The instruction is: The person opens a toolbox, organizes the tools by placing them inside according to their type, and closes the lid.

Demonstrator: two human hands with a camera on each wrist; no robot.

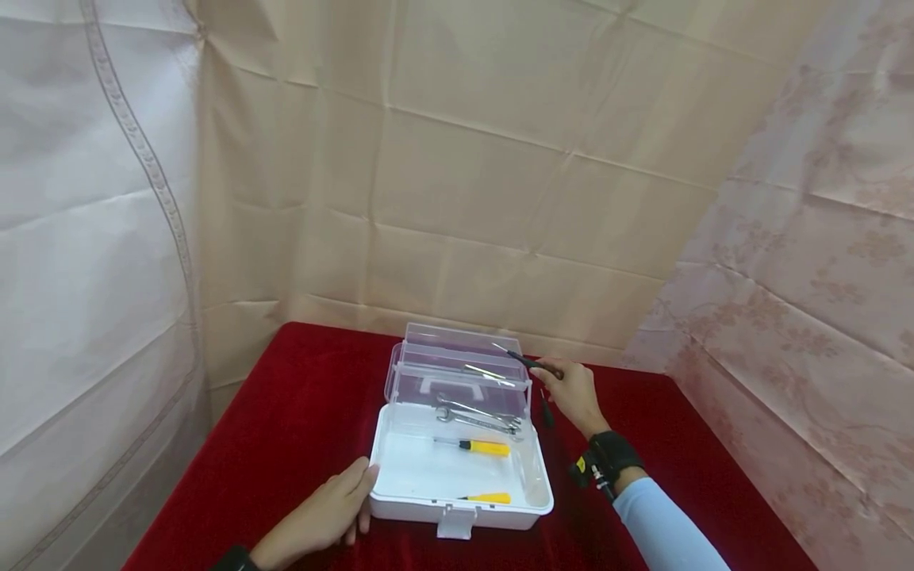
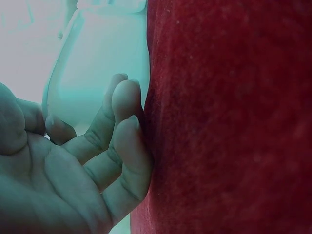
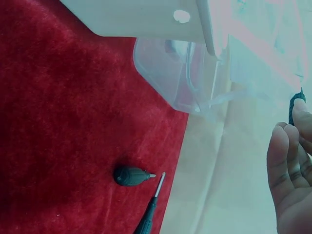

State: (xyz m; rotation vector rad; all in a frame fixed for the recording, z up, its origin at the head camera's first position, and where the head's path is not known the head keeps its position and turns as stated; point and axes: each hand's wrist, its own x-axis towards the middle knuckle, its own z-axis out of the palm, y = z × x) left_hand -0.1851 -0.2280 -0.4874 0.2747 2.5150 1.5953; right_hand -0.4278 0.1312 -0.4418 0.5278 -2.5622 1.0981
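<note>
My right hand [image 1: 571, 392] holds a dark-handled screwdriver [image 1: 530, 362] above the right side of the raised clear lid [image 1: 446, 388]. Its thin shaft points up and to the left. At the white toolbox's [image 1: 421, 468] front left corner, my left hand [image 1: 336, 503] grips the wall, with curled fingers along the outside in the left wrist view. Inside the box lie a yellow screwdriver [image 1: 489, 448], a shorter yellow-handled tool [image 1: 489, 498] near the front, and several silver wrenches [image 1: 478, 420] at the back. A long thin shiny item [image 1: 489, 374] shows at the lid; its kind is unclear.
On the red cloth [image 1: 300, 412] right of the box lie a stubby dark screwdriver [image 3: 130, 176] and a longer dark screwdriver [image 3: 146, 219]. A latch [image 1: 457, 523] hangs at the box's front. Beige curtain [image 1: 464, 182] stands behind the table, with pale cloth at both sides.
</note>
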